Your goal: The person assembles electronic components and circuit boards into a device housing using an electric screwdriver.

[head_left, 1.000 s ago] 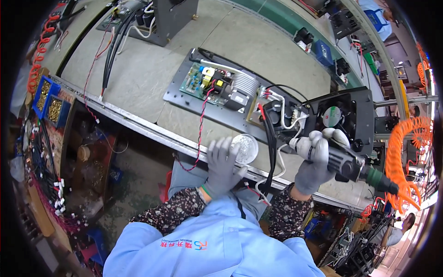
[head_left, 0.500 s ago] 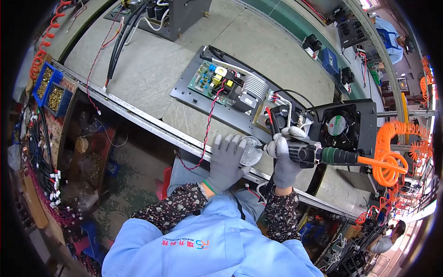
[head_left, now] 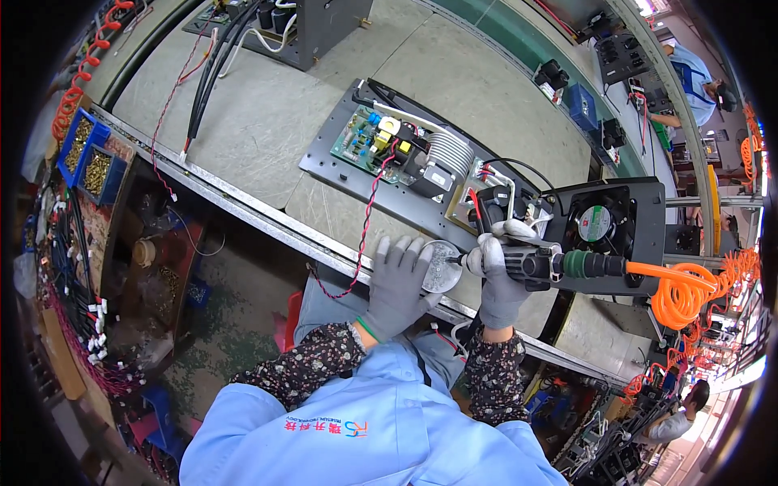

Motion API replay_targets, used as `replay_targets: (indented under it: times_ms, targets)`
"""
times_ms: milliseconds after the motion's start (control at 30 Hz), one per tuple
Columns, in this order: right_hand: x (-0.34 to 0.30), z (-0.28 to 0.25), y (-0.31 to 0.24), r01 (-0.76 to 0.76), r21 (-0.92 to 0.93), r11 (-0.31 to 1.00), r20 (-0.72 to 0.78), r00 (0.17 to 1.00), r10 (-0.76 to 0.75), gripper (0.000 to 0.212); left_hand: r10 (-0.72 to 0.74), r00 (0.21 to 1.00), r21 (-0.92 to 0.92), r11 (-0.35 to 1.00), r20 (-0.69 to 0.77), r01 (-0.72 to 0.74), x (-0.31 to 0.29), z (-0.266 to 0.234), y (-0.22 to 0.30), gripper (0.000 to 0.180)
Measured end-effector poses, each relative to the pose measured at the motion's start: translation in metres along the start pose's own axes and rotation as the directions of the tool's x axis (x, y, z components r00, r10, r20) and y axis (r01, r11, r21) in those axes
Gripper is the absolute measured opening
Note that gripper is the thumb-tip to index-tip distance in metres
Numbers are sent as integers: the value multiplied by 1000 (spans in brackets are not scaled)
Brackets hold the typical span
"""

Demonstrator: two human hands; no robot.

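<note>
My right hand point(head_left: 502, 287), in a grey glove, is wrapped round a black pneumatic screwdriver point(head_left: 533, 267) with an orange air hose. The tool lies nearly level, its tip pointing left at a round clear dish point(head_left: 444, 278) of small metal parts, too small to name. Gloved too, my left hand point(head_left: 397, 283) rests on the table edge with fingers stretched out, their tips beside the dish's left rim. Beyond both hands lies a dark metal panel point(head_left: 324, 158) carrying a circuit board point(head_left: 359, 139), a ribbed metal component point(head_left: 447, 158) and a fan point(head_left: 598, 223) at its right end.
A red-black twisted wire point(head_left: 369, 215) hangs from the board over the table edge. Blue bins point(head_left: 103, 176) of brass-coloured hardware stand at the left. Another dark unit point(head_left: 332, 32) with cables sits at the back. The coiled orange hose point(head_left: 681, 296) hangs at the right. Co-workers are at the far right.
The screwdriver's rear end and its hose have shifted slightly, and the hose coil hangs differently. My left hand stays put. A co-worker at the upper right has moved.
</note>
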State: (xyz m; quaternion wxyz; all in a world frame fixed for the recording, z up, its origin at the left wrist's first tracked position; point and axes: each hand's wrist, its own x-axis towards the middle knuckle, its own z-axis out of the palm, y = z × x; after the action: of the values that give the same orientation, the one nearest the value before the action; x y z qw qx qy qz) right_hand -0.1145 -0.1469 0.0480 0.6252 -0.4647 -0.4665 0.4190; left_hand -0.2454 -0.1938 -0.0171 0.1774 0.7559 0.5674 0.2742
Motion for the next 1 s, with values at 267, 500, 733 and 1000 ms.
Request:
replay_targets:
  times_ms: [267,500,733,1000]
  targets:
    - [1,2,1,22,-8,1000,-50,999,-22,32,2,1000,-4,1000,2,-2,1,-1,1,76]
    - [-1,0,-3,-31,14,999,-15,999,31,33,-3,1000,-3,1000,9,3,1,0,1,78]
    - [-5,-19,-5,-135,-226,965,216,959,185,25,4,1000,0,1000,-7,-4,1,-1,1,76]
    - [31,-3,-31,83,-22,996,386,920,-68,26,4,1000,-17,1000,5,-4,-2,-1,-3,72]
